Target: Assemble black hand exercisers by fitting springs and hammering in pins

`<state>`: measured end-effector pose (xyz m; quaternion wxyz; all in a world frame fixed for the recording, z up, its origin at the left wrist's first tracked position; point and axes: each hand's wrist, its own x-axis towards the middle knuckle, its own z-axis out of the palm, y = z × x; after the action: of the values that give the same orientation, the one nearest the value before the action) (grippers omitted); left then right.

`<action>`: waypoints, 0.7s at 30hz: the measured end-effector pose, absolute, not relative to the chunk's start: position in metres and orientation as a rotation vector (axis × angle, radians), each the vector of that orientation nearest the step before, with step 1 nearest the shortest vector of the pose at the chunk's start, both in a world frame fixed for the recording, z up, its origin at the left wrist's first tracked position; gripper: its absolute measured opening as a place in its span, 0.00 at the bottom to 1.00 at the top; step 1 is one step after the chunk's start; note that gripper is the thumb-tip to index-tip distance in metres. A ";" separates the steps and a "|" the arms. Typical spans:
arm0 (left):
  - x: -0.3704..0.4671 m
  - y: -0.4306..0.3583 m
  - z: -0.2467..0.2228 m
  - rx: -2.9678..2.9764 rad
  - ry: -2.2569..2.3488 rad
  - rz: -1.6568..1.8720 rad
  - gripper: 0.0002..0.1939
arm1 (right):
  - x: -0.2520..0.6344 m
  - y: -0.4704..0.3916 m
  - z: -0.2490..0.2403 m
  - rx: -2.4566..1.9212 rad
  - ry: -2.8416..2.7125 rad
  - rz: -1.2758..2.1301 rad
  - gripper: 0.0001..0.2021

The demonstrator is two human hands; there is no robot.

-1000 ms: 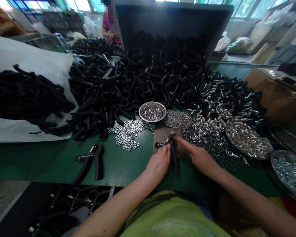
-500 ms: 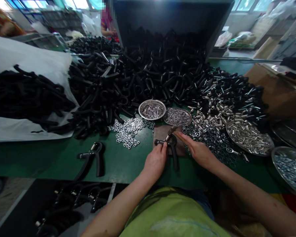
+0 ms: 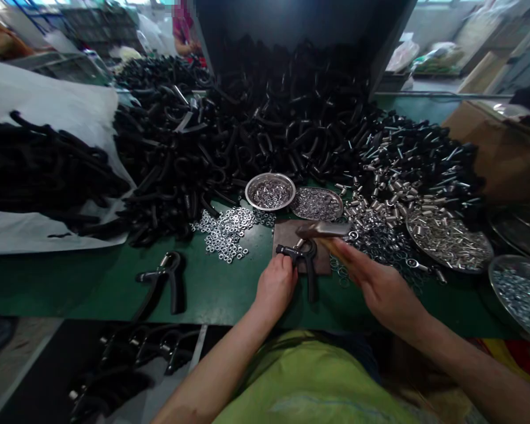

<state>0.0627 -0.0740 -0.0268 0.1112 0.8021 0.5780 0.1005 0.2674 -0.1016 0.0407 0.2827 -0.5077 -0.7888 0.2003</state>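
Note:
My left hand [image 3: 276, 284] is closed on a black hand grip [image 3: 310, 272] with a metal spring, holding it on a square metal plate [image 3: 322, 263]. In my right hand [image 3: 386, 291] is the wooden handle of a hammer [image 3: 322, 229], its metal head raised above the grip and plate. Another black grip [image 3: 176, 285] with a spring lies on the green table [image 3: 229, 294] to the left. Nuts [image 3: 229, 232] are spread beside the plate, and a round metal bowl [image 3: 270, 192] and an oval dish [image 3: 317, 204] of small metal parts stand behind it.
Black handles [image 3: 247, 135] are heaped across the back. Springs [image 3: 393, 197], bolts and a tray of pins [image 3: 450, 241] lie right, near a bowl [image 3: 521, 294] and cardboard box [image 3: 490, 147]. A white sack [image 3: 48, 88] stands left. People are in the background.
My right hand has lifted and moved right with the hammer, whose head now shows clearly above the grip. My left hand stays on the grip. The view has shifted slightly.

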 end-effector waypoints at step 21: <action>-0.026 -0.057 0.001 2.053 1.980 0.595 0.07 | 0.379 -0.003 0.001 -1.954 -1.855 -0.103 0.24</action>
<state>-0.0259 -0.0569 0.0011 0.1136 0.7000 0.6752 0.2030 0.3790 -0.0025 0.0007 0.2210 -0.7067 -0.6711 -0.0371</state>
